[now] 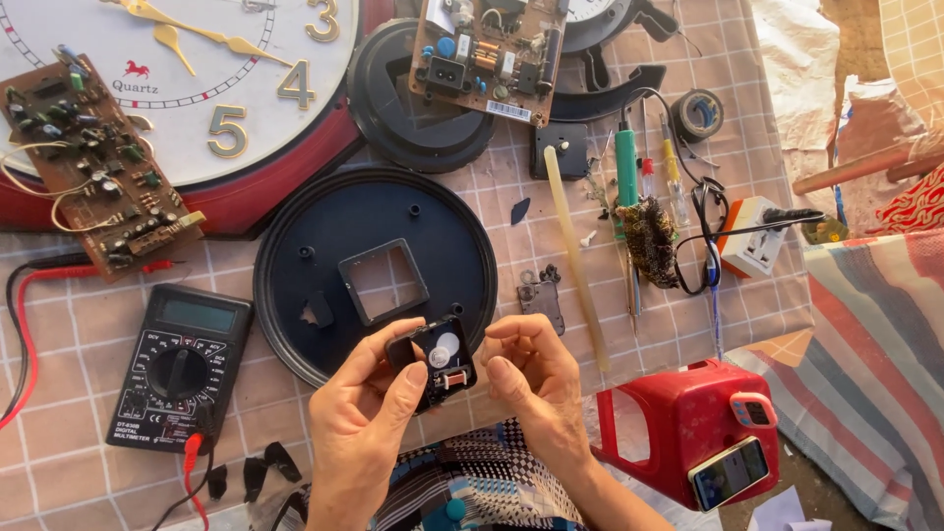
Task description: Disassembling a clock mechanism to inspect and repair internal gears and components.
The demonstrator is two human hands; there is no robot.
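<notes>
Hands are seen from the head camera above a checked-cloth counter (688, 88). A small black clock movement (440, 361), open to show a white gear and a copper coil, is held between both hands just in front of the round black clock back plate (324, 221). The fingers of the left hand (364, 423) are closed on its left edge and underside, with the thumb pressed near the coil. The right hand (536, 383) is curled beside its right edge, the fingers bent, though contact cannot be told. A black multimeter (180, 369) lies near the left hand, and a red plastic stool (688, 423) carrying a phone (730, 472) stands to the right.
</notes>
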